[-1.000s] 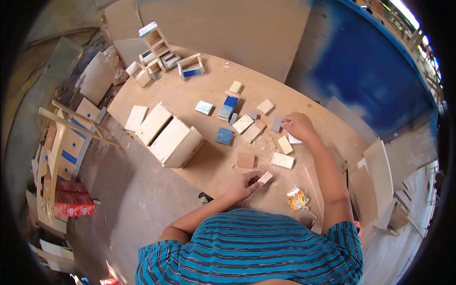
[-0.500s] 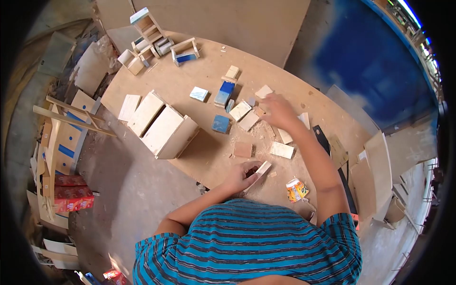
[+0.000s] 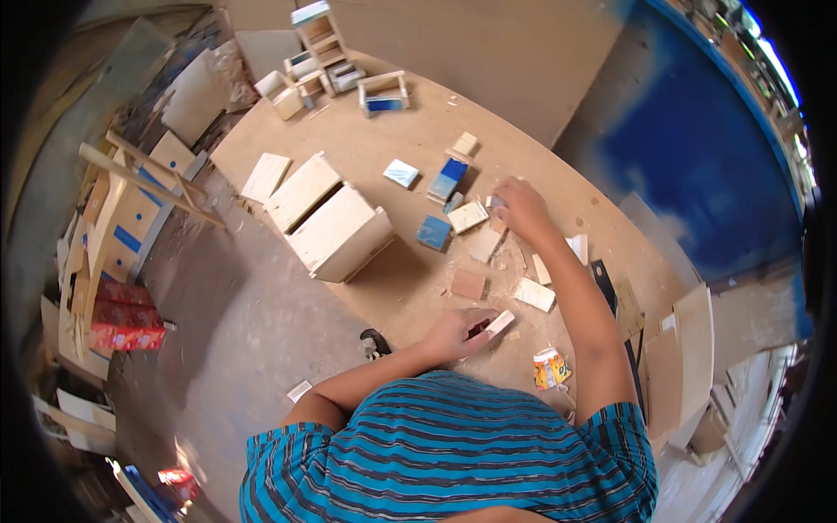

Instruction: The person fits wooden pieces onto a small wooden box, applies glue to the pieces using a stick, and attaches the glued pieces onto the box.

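Note:
My left hand (image 3: 460,334) is closed around a small pale wooden block (image 3: 500,324), low over the near part of the table. My right hand (image 3: 520,209) is farther out with its fingers bent down at the table. Whatever lies under those fingers is hidden. Beside its fingertips are a small greyish piece (image 3: 494,201) and a pale wooden block (image 3: 469,217). Between my hands lie a reddish-brown block (image 3: 468,283) and another pale block (image 3: 534,295). A blue square block (image 3: 433,232) sits left of them, near a longer blue-painted piece (image 3: 447,179).
A large wooden box (image 3: 340,231) stands at the table's left edge. Small wooden furniture-like pieces (image 3: 323,44) are grouped at the far end. A yellow printed cup (image 3: 551,369) sits near my right forearm. Sawdust and scraps cover parts of the tabletop (image 3: 384,301).
The whole view has shifted, so things appear farther right and lower. My right hand now covers the spot where a pale block lay by its fingertips. My left hand keeps its block.

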Demonstrator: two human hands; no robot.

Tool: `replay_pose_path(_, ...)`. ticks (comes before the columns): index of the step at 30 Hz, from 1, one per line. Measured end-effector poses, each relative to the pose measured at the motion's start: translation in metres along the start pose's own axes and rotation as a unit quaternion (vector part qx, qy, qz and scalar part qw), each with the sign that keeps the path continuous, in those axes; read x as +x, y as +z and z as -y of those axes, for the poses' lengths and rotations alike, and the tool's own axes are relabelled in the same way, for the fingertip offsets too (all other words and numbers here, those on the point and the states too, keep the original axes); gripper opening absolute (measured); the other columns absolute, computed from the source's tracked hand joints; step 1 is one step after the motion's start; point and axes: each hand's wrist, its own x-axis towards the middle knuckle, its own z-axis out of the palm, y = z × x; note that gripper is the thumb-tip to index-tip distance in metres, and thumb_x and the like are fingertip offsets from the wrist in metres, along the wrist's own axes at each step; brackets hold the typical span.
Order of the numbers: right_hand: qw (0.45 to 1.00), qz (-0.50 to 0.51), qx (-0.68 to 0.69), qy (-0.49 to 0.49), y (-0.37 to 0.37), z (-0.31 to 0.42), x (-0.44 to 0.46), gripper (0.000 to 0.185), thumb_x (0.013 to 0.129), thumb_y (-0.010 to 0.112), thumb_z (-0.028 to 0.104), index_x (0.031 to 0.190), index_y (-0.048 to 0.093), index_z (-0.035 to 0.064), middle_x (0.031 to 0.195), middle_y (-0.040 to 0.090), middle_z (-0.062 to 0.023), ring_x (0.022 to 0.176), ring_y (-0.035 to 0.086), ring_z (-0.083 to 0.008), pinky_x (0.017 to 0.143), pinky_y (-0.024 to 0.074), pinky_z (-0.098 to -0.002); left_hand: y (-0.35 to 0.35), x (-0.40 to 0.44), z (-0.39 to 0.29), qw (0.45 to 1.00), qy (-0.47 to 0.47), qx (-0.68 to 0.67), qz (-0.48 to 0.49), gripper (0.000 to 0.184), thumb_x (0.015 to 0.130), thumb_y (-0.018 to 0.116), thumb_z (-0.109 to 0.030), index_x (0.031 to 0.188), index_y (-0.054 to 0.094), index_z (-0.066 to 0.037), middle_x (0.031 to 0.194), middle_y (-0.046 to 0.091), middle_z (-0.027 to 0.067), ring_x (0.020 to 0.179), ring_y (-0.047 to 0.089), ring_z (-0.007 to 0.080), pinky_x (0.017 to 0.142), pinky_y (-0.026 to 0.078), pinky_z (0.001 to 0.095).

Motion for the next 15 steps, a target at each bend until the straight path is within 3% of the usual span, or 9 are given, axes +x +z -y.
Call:
replay_pose_path(2,0.991,-0.030,0.115,0.064,0.007,-0.004,0.000,0.035,0.079,0.067,0.011,0.113,0.066,0.0051,0.105,0.064,-0.0131,0.087,0.063,-0.0298,0.083,0.0502,-0.0384,-0.002,-0.001,-0.002,0.999,-0.032,0.012,0.022,0.038,0.087,0.061,-0.020,0.122,0.059,-0.006,0.088,0.067,0.0146,0.070,0.064,0.0231,0.067,0.052,0.0336)
replay_pose_path(5,0.963,-0.050,0.241,0.106,0.008,0.008,0.004,0.040,0.080,0.070,0.015,0.117,0.063,0.0036,0.103,0.065,-0.0125,0.080,0.063,-0.0226,0.075,0.0509,-0.0331,-0.002,-0.001,-0.003,1.000,0.007,-0.001,0.009,0.038,0.087,0.061,-0.020,0.123,0.059,-0.006,0.089,0.067,0.0147,0.073,0.065,0.0236,0.070,0.052,0.0339)
replay_pose_path(11,0.976,0.029,0.207,0.057,-0.004,0.040,-0.011,0.033,0.083,0.066,0.024,0.109,0.067,0.0049,0.102,0.066,-0.0146,0.083,0.066,-0.0267,0.076,0.0508,-0.0369,0.000,-0.002,0.001,0.999,0.033,-0.013,-0.015,0.038,0.086,0.059,-0.019,0.122,0.059,-0.004,0.088,0.065,0.0151,0.072,0.063,0.0239,0.070,0.051,0.0344)
replay_pose_path(14,0.959,0.145,0.227,0.083,-0.014,0.040,-0.019,0.031,0.081,0.066,0.023,0.106,0.069,0.0060,0.102,0.066,-0.0146,0.086,0.065,-0.0286,0.079,0.0506,-0.0388,0.001,-0.004,-0.002,1.000,0.014,-0.021,-0.005,0.038,0.086,0.059,-0.018,0.121,0.059,-0.004,0.086,0.065,0.0154,0.070,0.062,0.0238,0.068,0.051,0.0342)
replay_pose_path(15,0.971,0.158,0.172,0.057,-0.013,0.038,-0.022,0.032,0.079,0.067,0.023,0.106,0.069,0.0063,0.103,0.066,-0.0149,0.089,0.064,-0.0292,0.081,0.0502,-0.0394,0.000,-0.003,-0.002,1.000,0.005,-0.020,0.000,0.038,0.085,0.059,-0.018,0.121,0.060,-0.004,0.086,0.065,0.0154,0.070,0.062,0.0237,0.068,0.051,0.0342)
